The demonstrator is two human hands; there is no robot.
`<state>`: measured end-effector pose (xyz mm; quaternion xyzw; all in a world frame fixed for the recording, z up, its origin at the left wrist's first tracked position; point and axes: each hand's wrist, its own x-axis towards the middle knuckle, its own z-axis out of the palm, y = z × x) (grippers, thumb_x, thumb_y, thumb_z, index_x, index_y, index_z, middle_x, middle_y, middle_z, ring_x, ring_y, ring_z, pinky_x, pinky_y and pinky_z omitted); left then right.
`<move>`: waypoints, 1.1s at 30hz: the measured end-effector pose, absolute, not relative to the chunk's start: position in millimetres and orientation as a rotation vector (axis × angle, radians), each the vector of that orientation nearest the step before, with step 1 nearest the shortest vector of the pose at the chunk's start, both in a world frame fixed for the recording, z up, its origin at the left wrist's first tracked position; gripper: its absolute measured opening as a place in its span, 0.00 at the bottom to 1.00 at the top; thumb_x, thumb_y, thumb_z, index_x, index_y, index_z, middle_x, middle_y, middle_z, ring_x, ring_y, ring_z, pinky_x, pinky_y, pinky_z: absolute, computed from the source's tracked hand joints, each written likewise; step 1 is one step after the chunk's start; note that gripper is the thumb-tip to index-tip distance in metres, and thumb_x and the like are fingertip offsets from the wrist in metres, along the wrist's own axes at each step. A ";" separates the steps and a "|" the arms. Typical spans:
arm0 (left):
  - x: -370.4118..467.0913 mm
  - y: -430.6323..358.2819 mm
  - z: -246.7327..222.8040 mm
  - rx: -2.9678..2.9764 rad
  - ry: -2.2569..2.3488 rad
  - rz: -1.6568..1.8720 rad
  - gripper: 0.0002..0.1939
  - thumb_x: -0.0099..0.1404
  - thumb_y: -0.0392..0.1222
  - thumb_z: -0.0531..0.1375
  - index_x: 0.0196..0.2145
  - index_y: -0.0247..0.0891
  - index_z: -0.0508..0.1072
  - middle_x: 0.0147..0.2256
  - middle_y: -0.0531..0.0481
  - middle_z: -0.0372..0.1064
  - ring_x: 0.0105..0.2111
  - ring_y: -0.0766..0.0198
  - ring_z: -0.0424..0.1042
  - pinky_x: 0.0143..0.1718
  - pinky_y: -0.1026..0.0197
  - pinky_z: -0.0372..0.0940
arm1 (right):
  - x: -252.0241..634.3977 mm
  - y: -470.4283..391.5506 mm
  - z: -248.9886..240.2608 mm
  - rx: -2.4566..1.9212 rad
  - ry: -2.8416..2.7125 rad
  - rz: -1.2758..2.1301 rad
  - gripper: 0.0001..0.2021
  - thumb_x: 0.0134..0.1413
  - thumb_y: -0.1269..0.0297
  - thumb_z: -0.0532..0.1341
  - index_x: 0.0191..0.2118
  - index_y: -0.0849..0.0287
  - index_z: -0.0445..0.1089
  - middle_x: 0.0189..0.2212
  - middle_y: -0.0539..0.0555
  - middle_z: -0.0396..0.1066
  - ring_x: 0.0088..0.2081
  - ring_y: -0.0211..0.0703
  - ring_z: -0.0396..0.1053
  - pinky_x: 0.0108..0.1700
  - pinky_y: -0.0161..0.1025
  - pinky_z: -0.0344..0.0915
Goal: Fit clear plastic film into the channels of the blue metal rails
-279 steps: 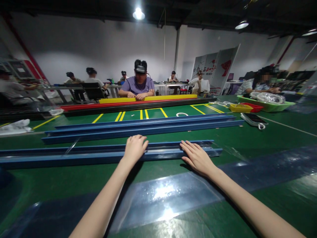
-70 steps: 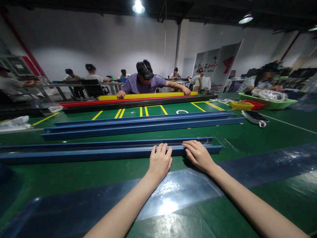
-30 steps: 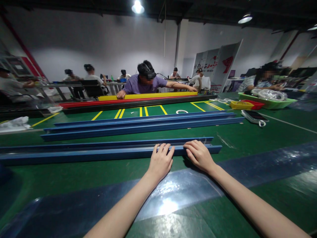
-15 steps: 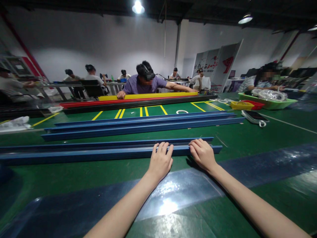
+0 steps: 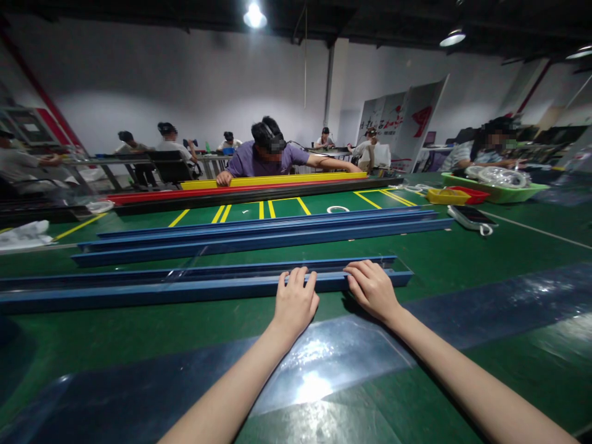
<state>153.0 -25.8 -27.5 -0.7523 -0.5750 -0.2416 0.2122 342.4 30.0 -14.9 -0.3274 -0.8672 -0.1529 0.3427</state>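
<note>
Curled over the near wall of the closest blue channel [image 5: 139, 296], my left hand [image 5: 295, 303] and right hand [image 5: 374, 290] seemingly steadied it on the green table [image 5: 222, 330], though I couldn't tell whether they pinched it.

A slim lane of green bench [image 5: 467, 262] runs between the near long blue channel [image 5: 139, 293] and the far group of long blue channels [image 5: 259, 238]; it widens rightward, while a shiny clear film [image 5: 187, 264] shows across its left part. The left hand [image 5: 296, 301] and right hand [image 5: 374, 290] block the near channel close to its right end, with a short gap between them. Past the far channels is a taped lane, holding a flat white ring [image 5: 338, 209] and bounded behind by a long black strip [image 5: 259, 196]. Rightward, a white-cased device with a dark screen [image 5: 472, 217] and a shallow yellow plastic tray [image 5: 447, 197] stand in the way.
</note>
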 end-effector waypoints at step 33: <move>152.2 -25.8 -24.9 -2.246 -1.455 -0.734 0.17 0.59 0.37 0.50 0.47 0.37 0.65 0.47 0.42 0.63 0.49 0.56 0.60 0.49 0.51 0.54 | 344.2 31.0 -15.6 -0.984 -2.146 -0.496 0.13 0.57 0.67 0.48 0.27 0.60 0.66 0.28 0.55 0.69 0.32 0.42 0.61 0.33 0.39 0.53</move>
